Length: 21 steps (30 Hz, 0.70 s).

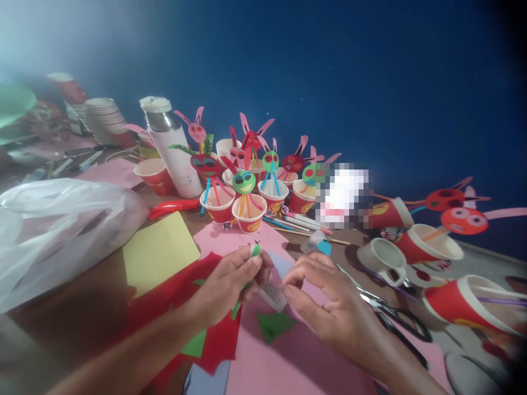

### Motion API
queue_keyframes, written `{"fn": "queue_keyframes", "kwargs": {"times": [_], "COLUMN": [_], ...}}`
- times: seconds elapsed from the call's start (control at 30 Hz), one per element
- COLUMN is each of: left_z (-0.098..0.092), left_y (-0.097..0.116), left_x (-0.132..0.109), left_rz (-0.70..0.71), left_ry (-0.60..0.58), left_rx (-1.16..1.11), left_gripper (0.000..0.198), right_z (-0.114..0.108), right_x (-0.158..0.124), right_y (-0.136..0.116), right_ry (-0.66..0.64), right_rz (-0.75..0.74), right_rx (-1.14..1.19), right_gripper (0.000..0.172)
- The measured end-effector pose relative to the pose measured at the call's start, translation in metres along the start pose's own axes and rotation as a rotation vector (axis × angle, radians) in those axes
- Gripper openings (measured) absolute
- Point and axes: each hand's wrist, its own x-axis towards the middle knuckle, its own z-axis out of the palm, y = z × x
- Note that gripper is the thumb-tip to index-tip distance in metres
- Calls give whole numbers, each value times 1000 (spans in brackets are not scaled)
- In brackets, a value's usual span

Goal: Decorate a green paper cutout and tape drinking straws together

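Note:
My left hand (234, 280) is closed around a thin green strip (236, 309), which sticks out below the fingers. At the thumb, a green and white end (255, 250) shows. My right hand (319, 296) is closed in a pinch close by, its fingertips beside a small piece of clear plastic (273, 297); whether they grip it I cannot tell. Below both hands lie a pink paper sheet (284, 367) and a green paper scrap (275, 326). Red paper (220, 340) spreads under my left forearm.
Paper cups (249, 224) with paper animal heads on straws stand ahead. A white flask (177, 159) rises behind a plastic bag (61, 236). Yellow paper (160, 255) lies left. Black-handled scissors (405, 325), a white mug (382, 260) and tipped red cups (453, 304) lie right.

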Motion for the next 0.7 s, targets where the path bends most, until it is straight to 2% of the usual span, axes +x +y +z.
{"fn": "queue_keyframes", "kwargs": {"times": [0.13, 0.23, 0.5, 0.7], "left_z": [2, 3, 4, 9], "left_y": [4, 4, 2, 7], "left_x": [-3, -5, -9, -10], "left_rz": [-34, -41, -5, 12], "left_ry": [-46, -120, -221, -216], "left_rx": [218, 277, 510, 599], "left_gripper": [29, 30, 30, 24], "right_z": [-3, -4, -5, -4], "right_x": [-1, -1, 0, 0], "right_y": [-3, -3, -3, -2], "right_ry": [-93, -121, -104, -70], "right_rz": [100, 113, 163, 132], "right_rx": [58, 57, 54, 26], "right_gripper": [17, 17, 14, 16]}}
